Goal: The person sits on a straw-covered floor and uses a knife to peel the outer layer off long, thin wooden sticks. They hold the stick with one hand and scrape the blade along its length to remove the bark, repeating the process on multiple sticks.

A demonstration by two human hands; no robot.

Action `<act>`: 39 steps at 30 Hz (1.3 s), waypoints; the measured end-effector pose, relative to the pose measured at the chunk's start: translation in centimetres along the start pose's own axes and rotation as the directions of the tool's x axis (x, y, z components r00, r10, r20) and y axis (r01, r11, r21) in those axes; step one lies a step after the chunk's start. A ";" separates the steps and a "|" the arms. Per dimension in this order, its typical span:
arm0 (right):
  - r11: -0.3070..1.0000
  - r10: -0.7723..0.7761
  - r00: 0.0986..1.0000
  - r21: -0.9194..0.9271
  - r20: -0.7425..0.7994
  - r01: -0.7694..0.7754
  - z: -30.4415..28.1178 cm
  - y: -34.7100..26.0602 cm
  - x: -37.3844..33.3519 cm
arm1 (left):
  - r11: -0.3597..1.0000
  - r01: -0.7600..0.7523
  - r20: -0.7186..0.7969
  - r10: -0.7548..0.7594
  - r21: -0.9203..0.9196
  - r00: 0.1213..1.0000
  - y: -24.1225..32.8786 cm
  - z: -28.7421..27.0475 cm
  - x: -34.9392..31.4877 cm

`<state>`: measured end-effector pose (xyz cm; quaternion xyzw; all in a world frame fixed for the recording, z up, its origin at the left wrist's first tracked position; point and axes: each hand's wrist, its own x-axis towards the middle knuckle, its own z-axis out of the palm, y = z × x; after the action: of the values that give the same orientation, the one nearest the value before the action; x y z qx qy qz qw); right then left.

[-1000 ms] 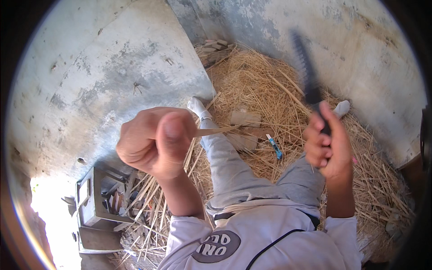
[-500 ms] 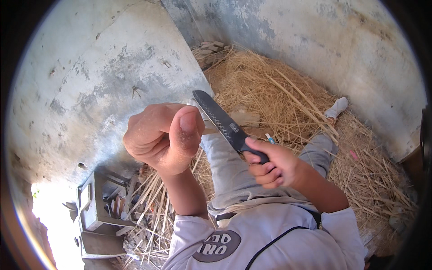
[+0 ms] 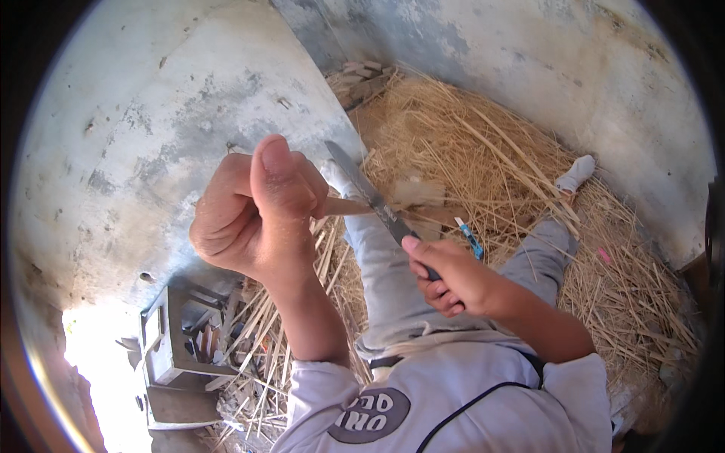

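My left hand (image 3: 260,211) is raised at the centre left, fingers curled and thumb pointing up. It grips a thin pale strip (image 3: 343,207), probably bamboo or wood, whose end sticks out to the right of the fist; the rest is hidden by the fingers. In my right hand (image 3: 453,275) is a dark-bladed kitchen knife (image 3: 370,195), held by its black handle, tip toward the upper left. The blade is seen nearly edge-on and crosses the strip's end; whether it touches cannot be made out.
Straw-like shavings and long strips (image 3: 453,143) cover the floor around my outstretched legs. A blue cutter (image 3: 470,238) lies between the legs. At lower left stands a grey box-like frame (image 3: 170,362) with scraps. Weathered walls (image 3: 181,98) rise at left and at right.
The knife has turned from showing its broad side to nearly edge-on. My left hand has shifted slightly left, and more of the strip shows beside the blade.
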<state>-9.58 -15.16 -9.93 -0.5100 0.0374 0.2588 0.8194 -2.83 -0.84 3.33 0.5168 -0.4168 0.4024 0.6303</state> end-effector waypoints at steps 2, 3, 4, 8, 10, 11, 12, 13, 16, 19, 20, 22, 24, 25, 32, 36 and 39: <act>0.968 0.114 0.984 0.206 0.133 -0.140 -1.2 -0.7 -1.2 | 0.998 -0.046 0.017 0.047 -0.045 0.999 -0.3 -0.5 -0.5; 0.979 0.075 0.990 0.180 0.120 -0.096 -1.0 -1.3 -2.2 | 0.994 -0.092 0.020 0.093 -0.052 0.995 -0.1 -1.1 -0.1; 0.986 0.046 0.994 0.154 0.103 -0.062 -0.7 -2.1 -3.4 | 0.991 -0.086 0.025 0.089 -0.107 0.996 0.0 -1.4 -0.2; 0.530 -0.825 0.441 -0.214 -0.355 0.820 0.4 -3.9 -4.5 | 0.996 0.009 -0.098 -0.018 -0.085 0.995 -0.3 -1.9 0.4; 0.172 -0.884 0.162 0.017 -0.439 0.985 0.7 -3.4 -3.8 | 0.997 -0.035 -0.097 0.028 -0.069 0.995 -0.7 -0.3 0.8; -0.019 -0.881 0.063 0.168 -0.469 0.986 1.4 -0.9 -1.1 | 0.997 -0.062 -0.094 0.058 -0.045 0.994 -0.4 0.2 1.0; 0.140 -0.971 0.083 -0.255 -0.223 0.957 0.7 3.2 3.1 | 0.997 -0.063 -0.090 0.059 -0.042 0.994 -0.3 0.7 1.0; 0.352 -0.936 0.316 -0.429 -0.155 0.832 0.4 4.8 3.8 | 0.998 -0.044 -0.087 0.041 -0.040 0.995 -0.3 0.9 0.8; 0.850 -0.427 0.896 -0.391 -0.120 0.352 0.7 3.6 1.6 | 0.999 -0.031 -0.117 0.036 0.039 0.992 0.7 1.3 -0.3; 0.956 0.066 0.962 0.260 0.267 -0.138 -1.8 -0.3 -1.1 | 1.000 -0.007 -0.137 0.011 0.027 0.991 1.2 0.8 -0.9; 0.819 0.062 0.881 0.481 0.469 -0.313 -3.1 -1.2 -2.3 | 1.000 -0.004 -0.130 0.005 0.007 0.991 1.1 0.8 -1.0; 0.875 -0.123 0.930 0.479 0.347 -0.063 -2.5 -3.3 -5.7 | 1.000 -0.012 -0.140 0.012 0.000 0.990 0.7 0.3 -1.0; 0.753 -0.563 0.820 0.348 -0.100 0.559 0.1 -4.6 -6.6 | 1.000 -0.023 -0.131 0.023 0.004 0.991 0.3 -0.4 -0.1; 0.583 -0.741 0.608 0.177 -0.285 0.793 1.1 -4.9 -6.3 | 0.998 -0.033 -0.150 0.039 0.044 0.988 0.1 -0.2 0.0; 0.997 -0.067 0.998 -0.039 0.014 0.067 -1.5 0.5 1.8 | 0.997 -0.070 -0.055 0.071 0.012 0.996 -1.0 1.1 1.2; 0.873 -0.404 0.912 -0.329 -0.073 0.360 -1.7 0.1 1.0 | 1.000 -0.009 -0.053 0.007 -0.029 0.999 -0.3 0.2 -0.1; 0.513 -0.762 0.647 -0.629 -0.020 0.584 -1.4 -0.5 0.9 | 1.000 -0.004 -0.101 0.003 -0.009 0.995 -0.4 0.2 0.5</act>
<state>-8.24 -16.23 -10.47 -0.7352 -0.1236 -0.1647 0.6458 -2.33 -1.02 3.66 0.4923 -0.3872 0.4271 0.6521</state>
